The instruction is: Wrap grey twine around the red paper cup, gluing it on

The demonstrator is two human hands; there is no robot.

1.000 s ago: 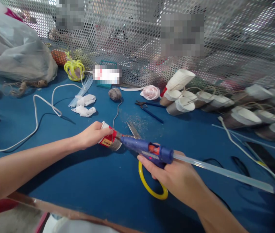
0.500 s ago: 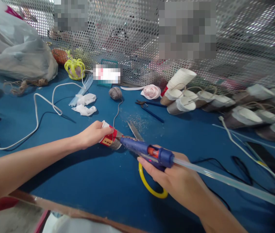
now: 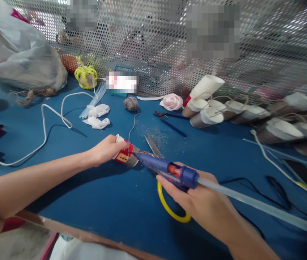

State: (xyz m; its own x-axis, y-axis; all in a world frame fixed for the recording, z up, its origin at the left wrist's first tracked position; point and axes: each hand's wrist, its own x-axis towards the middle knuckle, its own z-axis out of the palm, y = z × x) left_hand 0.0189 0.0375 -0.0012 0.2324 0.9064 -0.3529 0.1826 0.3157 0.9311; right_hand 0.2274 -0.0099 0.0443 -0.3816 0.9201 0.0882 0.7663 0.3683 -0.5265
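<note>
My left hand (image 3: 107,150) grips a red-and-white paper cup (image 3: 123,156) lying on its side, its lower end wrapped in grey yarn. From the cup a strand runs back to a ball of grey yarn (image 3: 131,104). In my right hand (image 3: 193,198) is a blue glue gun (image 3: 158,164), its nozzle at the wrapped part of the cup; whether it touches, I cannot tell. A long clear glue stick (image 3: 240,196) sticks out of the gun's rear. Partly hidden under the gun and my right hand lie scissors (image 3: 166,206) with a yellow handle.
Pliers (image 3: 166,117) and a pink ribbon roll (image 3: 171,102) lie farther back. Several wrapped cups (image 3: 207,117) stand at the right, before a perforated metal panel (image 3: 153,47). A white cable (image 3: 43,133) crosses the left side, near a big plastic bag (image 3: 31,54).
The whole view has shifted slightly, so things appear a little farther right. Both hands keep their holds, and the glue gun's nozzle stays at the cup's wrapped end.
</note>
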